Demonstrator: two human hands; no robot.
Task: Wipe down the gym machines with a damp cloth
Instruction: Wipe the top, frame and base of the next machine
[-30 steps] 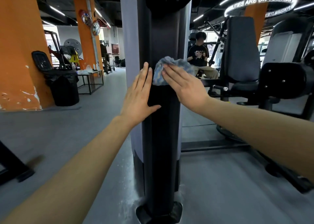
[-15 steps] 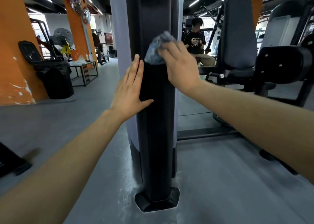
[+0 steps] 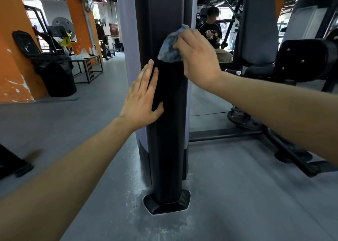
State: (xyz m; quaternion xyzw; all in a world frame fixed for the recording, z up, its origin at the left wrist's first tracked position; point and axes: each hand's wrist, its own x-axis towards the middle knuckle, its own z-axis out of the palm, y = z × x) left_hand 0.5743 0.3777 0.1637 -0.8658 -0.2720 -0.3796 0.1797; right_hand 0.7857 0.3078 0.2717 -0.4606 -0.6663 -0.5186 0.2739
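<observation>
Your right hand grips the bunched blue cloth and presses it to the upper right face of the black machine column. The fingertips are sunk in the folds and hard to read. Your left hand lies flat with straight fingers on the column's left edge, just below the cloth, holding nothing. The column top is cut off by the frame. The seated person behind is half hidden.

Mottled blue-grey cloth, black machine column, orange pillars.
</observation>
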